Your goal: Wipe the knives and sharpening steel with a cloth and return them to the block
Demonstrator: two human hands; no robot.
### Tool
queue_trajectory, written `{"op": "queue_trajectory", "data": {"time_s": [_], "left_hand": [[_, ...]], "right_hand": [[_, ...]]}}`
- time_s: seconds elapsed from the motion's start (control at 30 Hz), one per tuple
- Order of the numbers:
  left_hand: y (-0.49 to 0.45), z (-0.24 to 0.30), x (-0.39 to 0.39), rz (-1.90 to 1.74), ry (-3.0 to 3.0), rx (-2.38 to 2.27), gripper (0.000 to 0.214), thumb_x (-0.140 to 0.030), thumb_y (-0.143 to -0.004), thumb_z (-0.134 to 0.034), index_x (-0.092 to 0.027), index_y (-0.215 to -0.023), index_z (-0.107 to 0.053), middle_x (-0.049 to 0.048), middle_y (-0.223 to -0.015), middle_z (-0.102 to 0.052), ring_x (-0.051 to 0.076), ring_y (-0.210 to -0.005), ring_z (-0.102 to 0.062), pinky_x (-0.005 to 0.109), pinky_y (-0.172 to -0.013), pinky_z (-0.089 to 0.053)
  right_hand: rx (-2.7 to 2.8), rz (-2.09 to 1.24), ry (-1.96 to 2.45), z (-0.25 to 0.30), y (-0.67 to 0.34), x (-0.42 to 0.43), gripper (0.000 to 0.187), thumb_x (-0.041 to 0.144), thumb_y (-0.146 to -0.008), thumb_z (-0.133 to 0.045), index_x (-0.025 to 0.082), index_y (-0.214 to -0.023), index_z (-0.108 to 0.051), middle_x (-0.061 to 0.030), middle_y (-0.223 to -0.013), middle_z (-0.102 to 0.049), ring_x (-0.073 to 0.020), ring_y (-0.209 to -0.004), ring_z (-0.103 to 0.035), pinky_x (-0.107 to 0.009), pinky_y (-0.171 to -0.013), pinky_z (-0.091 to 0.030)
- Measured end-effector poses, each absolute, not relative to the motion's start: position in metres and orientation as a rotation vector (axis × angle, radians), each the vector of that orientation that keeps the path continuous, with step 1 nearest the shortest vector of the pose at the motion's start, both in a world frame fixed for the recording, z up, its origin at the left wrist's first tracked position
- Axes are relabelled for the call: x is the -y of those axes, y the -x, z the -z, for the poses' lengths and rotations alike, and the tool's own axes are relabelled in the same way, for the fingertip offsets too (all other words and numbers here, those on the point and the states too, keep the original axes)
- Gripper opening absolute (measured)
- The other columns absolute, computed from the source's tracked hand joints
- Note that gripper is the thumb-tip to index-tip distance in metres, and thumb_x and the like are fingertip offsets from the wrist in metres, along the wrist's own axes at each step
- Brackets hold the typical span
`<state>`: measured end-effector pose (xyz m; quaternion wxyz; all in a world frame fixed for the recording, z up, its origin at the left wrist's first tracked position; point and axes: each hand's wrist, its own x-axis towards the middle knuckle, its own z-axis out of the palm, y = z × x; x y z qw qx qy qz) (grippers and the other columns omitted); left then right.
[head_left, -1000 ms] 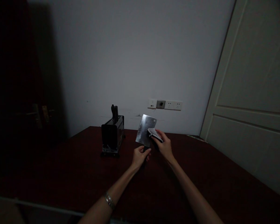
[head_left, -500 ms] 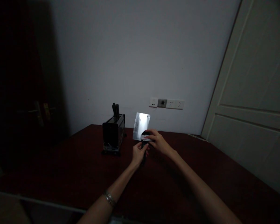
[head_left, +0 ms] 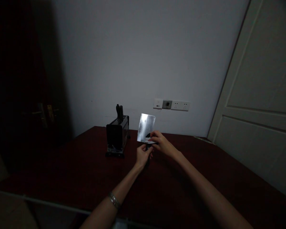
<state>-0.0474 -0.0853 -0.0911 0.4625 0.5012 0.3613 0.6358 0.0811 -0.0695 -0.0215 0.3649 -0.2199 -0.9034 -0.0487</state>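
Showing a rectangular steel cleaver held upright above the far middle of a dark red wooden table, its broad, bright blade turned toward the camera.

Left hand: fingers closed around the cleaver's dark handle, just below the blade.

Right hand: thumb and fingers pinched together on a small pale cloth, which lies against the lower right part of the blade. Only a sliver of the cloth shows. The two hands sit just beside each other.

A silver metal bracelet circles the left wrist, near the camera.

Left of the cleaver and apart from it, a black box-shaped knife block stands on the table, with two black knife handles rising from its top.

Behind, on the pale grey wall, a row of white wall sockets with one darker plate among them sits a little above table level. Any marking on them is too small to read.

Right: a white panelled door.

Far left: a dark door in shadow, with brass-coloured handles.

In the dim light, any lettering on the blade or the block cannot be made out.
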Motion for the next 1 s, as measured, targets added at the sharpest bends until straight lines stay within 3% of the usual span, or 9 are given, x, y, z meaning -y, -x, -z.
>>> {"op": "queue_trajectory", "data": {"time_s": [0.33,0.6,0.7,0.83,1.0], "left_hand": [[0.047,0.096,0.081,-1.619,-1.284,-0.931,0.027,-0.034,-0.061,-0.066,-0.012,-0.073,-0.056,-0.0011,-0.052,-0.057,0.006,-0.035,-0.046,0.017,-0.033,-0.033],[0.043,0.090,0.087,-1.540,-1.267,-0.870,0.028,-0.037,-0.060,-0.067,-0.013,-0.064,-0.053,-0.0011,-0.048,-0.055,0.007,-0.033,-0.044,0.018,-0.033,-0.033],[0.043,0.089,0.089,-1.510,-1.265,-0.875,0.028,-0.036,-0.059,-0.067,-0.012,-0.064,-0.054,-0.0009,-0.048,-0.055,0.007,-0.034,-0.045,0.018,-0.034,-0.034],[0.043,0.088,0.090,-1.489,-1.226,-0.864,0.029,-0.036,-0.058,-0.068,-0.012,-0.067,-0.054,0.0006,-0.053,-0.058,0.007,-0.035,-0.047,0.018,-0.034,-0.035],[0.044,0.086,0.093,-1.453,-1.235,-0.904,0.024,-0.035,-0.063,-0.064,-0.013,-0.066,-0.054,-0.0029,-0.042,-0.052,0.008,-0.032,-0.045,0.017,-0.034,-0.033]], "right_hand": [[2.295,0.191,0.602,0.029,-0.081,0.070,0.019,0.007,-0.076,-0.056,0.016,-0.092,-0.062,-0.0092,-0.099,-0.052,-0.0209,-0.095,-0.049,-0.036,-0.080,-0.045],[2.242,0.278,0.563,0.038,-0.086,0.072,0.035,0.011,-0.081,-0.052,0.021,-0.115,-0.055,-0.0096,-0.101,-0.058,-0.0217,-0.095,-0.051,-0.041,-0.080,-0.046],[2.254,0.302,0.569,0.036,-0.084,0.070,0.033,0.011,-0.081,-0.053,0.021,-0.113,-0.057,-0.0093,-0.100,-0.060,-0.0223,-0.096,-0.051,-0.042,-0.080,-0.046],[2.289,0.279,0.546,0.034,-0.087,0.069,0.032,0.010,-0.081,-0.050,0.020,-0.111,-0.058,-0.0109,-0.114,-0.058,-0.0235,-0.113,-0.047,-0.045,-0.090,-0.044],[2.409,0.251,0.476,0.031,-0.094,0.074,0.040,0.011,-0.081,-0.049,0.017,-0.119,-0.054,-0.0101,-0.128,-0.051,-0.0227,-0.128,-0.033,-0.048,-0.103,-0.033]]}}
